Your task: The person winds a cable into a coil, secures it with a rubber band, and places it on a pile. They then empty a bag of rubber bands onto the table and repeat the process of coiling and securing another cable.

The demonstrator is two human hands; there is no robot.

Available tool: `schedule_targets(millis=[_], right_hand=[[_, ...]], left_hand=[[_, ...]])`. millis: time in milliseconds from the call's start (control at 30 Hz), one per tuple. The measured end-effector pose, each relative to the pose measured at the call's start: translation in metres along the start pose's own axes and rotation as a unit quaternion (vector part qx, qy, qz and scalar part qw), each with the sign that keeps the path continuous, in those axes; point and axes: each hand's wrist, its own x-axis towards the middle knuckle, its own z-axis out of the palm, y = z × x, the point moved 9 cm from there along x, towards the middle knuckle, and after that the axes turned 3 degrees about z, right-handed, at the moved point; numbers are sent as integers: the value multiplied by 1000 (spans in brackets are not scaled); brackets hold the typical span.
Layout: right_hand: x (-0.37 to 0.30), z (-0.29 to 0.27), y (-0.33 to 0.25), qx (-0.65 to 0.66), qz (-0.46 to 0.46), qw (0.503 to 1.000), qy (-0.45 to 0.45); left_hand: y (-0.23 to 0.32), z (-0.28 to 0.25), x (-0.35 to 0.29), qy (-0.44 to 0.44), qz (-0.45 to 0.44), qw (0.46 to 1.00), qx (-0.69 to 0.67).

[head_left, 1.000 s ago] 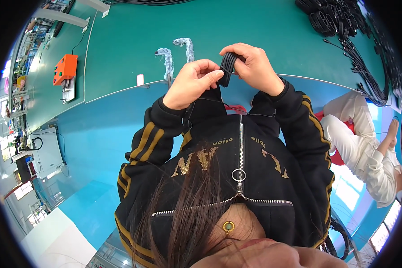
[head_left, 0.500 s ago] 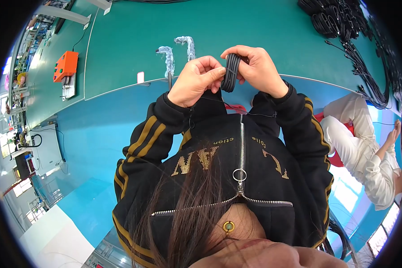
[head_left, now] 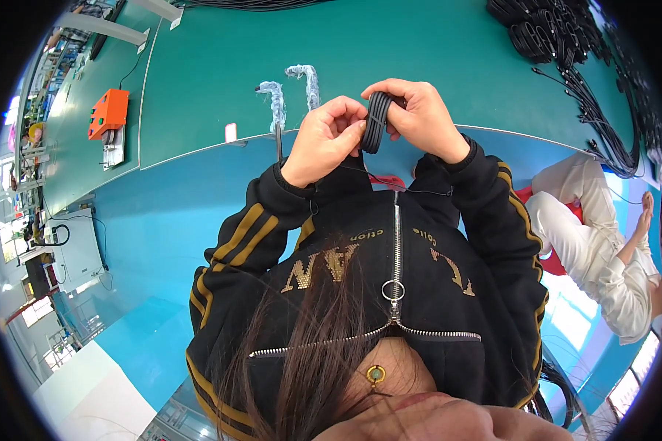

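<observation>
A bundle of coiled black cable (head_left: 376, 123) hangs over the near edge of the bench, with a thin band across its middle. My right hand (head_left: 424, 121) is closed round the right side and top of this coil. At the coil's left side my left hand (head_left: 324, 143) has its thumb and fingertips pinched together, close against the loops. Whatever small thing lies between those fingertips is hidden. Just beyond my left hand stand two bent posts wrapped in pale blue material, a left post (head_left: 275, 103) and a right post (head_left: 310, 84).
The green bench (head_left: 221, 66) spans the far side. An orange box (head_left: 110, 114) with buttons sits at left. Several black cable coils (head_left: 541, 33) and a bunch of loose cables (head_left: 603, 121) lie at right. A person in white (head_left: 592, 228) sits at the right.
The coil has turned slightly, its band now showing more plainly. My left fingers have shifted a little along its left side. The right hand keeps its hold.
</observation>
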Motion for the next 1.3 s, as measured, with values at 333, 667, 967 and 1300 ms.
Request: schedule_targets(millis=[333, 667, 967, 1300], right_hand=[[-3, -2, -3, 24, -7, 1000, 2], [-9, 4, -15, -7, -58, 998, -10], [-9, 5, -17, 4, -59, 998, -19], [-8, 0, -2, 30, 16, 999, -15]], left_hand=[[5, -1, -6, -1, -2, 999, -44], [-8, 13, -5, -113, -135, 981, -85], [-10, 15, -3, -119, -144, 979, -78], [-10, 14, -3, -121, -141, 977, -107]])
